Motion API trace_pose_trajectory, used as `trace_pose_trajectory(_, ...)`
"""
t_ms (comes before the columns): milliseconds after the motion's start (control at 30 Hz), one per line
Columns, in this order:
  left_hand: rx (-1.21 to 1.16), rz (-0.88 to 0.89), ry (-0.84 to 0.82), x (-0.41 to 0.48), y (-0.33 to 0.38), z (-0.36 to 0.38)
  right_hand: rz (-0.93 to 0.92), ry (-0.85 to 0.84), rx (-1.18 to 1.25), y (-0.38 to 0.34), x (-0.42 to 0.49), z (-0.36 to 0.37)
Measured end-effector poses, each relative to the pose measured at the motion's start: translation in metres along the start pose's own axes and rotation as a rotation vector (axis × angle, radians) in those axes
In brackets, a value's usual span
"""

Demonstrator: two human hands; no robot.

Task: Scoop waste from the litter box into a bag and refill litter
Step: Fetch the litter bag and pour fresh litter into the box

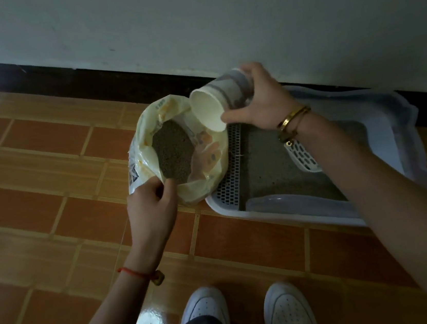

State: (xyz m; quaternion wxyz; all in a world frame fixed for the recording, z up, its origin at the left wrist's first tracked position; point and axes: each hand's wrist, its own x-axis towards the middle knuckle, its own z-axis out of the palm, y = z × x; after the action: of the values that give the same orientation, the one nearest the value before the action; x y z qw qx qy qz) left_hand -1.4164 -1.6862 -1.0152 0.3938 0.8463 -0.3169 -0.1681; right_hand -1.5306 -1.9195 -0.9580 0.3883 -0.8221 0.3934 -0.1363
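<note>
The grip of the right hand [256, 102] is wrapped round an empty-looking paper cup [216, 105], tipped mouth-down over the litter bag's [144, 132] far rim, while the left hand [150, 204] pinches its near rim; the litter box [289, 215] sits against the bag's right.

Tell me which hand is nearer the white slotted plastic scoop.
Right. The right hand, holding a patterned paper cup, is just up-left of the white slotted plastic scoop; the left hand grips the yellow litter bag, farther left.
</note>
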Motion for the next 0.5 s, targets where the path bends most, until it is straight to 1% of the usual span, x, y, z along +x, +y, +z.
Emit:
trace_pose_trajectory(33, -0.008, -0.001, -0.006, 0.000, -0.001, 0.000, -0.012, -0.081, 0.010, -0.006, 0.002, 0.007)
trace_pose_trajectory(100, -0.029, 0.003, -0.018, -0.001, -0.002, 0.000, -0.073, -0.235, -0.059, -0.016, 0.003, 0.026)
trace_pose_trajectory(200, -0.037, 0.014, -0.031, -0.001, -0.002, 0.000, -0.175, -0.359, -0.262, -0.026, 0.008, 0.062)
trace_pose_trajectory(300, -0.013, 0.009, -0.022, 0.000, -0.002, 0.000, -0.293, -0.357, -0.525, -0.031, 0.014, 0.097)
trace_pose_trajectory(400, -0.006, -0.005, -0.012, -0.001, -0.001, -0.001, -0.381, -0.352, -0.694, -0.030, 0.020, 0.130)
trace_pose_trajectory(500, -0.013, -0.007, -0.021, -0.001, 0.001, -0.001, -0.373, -0.382, -0.817, -0.026, 0.028, 0.154)
